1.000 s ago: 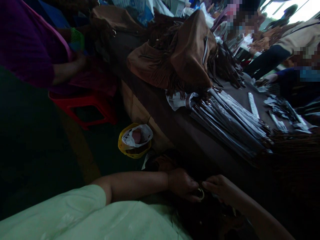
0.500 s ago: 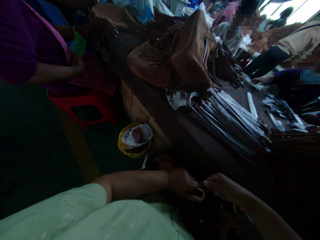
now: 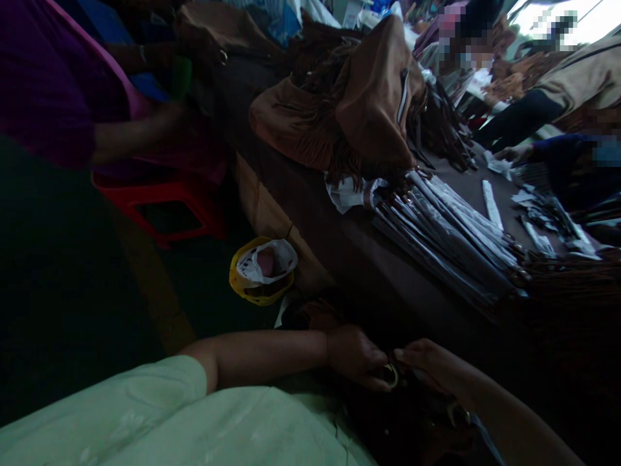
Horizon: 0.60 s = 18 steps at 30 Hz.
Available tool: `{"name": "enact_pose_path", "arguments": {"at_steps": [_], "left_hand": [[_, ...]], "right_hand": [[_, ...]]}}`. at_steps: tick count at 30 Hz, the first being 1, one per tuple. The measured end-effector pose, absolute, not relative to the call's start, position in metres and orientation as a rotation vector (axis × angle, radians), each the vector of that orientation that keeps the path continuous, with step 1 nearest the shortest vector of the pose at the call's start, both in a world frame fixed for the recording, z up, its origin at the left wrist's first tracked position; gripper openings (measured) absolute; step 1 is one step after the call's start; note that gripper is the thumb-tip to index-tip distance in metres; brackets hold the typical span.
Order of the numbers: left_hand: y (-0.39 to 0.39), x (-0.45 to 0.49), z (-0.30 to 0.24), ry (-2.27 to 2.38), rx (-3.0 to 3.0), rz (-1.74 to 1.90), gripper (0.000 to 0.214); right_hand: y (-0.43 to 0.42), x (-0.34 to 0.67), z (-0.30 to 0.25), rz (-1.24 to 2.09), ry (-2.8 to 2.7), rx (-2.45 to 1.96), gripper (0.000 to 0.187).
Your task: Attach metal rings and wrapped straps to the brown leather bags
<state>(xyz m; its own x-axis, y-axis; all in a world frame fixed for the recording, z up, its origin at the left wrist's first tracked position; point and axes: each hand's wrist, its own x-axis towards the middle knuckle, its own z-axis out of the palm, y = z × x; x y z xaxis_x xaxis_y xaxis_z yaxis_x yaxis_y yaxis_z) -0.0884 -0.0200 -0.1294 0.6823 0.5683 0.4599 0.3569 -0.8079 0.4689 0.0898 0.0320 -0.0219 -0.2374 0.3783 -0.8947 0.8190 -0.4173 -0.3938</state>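
At the bottom centre my left hand (image 3: 356,357) is closed, its fingers around a gold-coloured metal ring (image 3: 396,377). My right hand (image 3: 423,357) faces it from the right, thumb and fingers pinched together close to the ring. What those fingertips grip is too dark to make out. Beneath both hands lies a dark brown item (image 3: 412,421) on my lap, its outline lost in shadow. A shiny metal fitting (image 3: 453,409) shows on it below my right wrist.
A brown-covered table (image 3: 334,239) runs diagonally ahead. On it lie brown fringed bags (image 3: 371,97) and a stack of plastic-wrapped straps (image 3: 446,233). A yellow basket (image 3: 236,285) and a red stool (image 3: 121,194) stand on the floor. A co-worker in purple (image 3: 43,84) sits left; others work beyond.
My hands stay nearly in place at the ring. The metal fitting below my right wrist shows more. At left, the co-worker's arm and a green object have moved right.
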Motion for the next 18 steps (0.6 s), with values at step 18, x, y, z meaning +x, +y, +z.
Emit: {"name": "enact_pose_path", "arguments": {"at_steps": [18], "left_hand": [[-0.021, -0.088, -0.123, 0.630, 2.536, 0.701, 0.043]], "right_hand": [[0.040, 0.102, -0.022, -1.589, 1.765, 1.128, 0.052]]}}
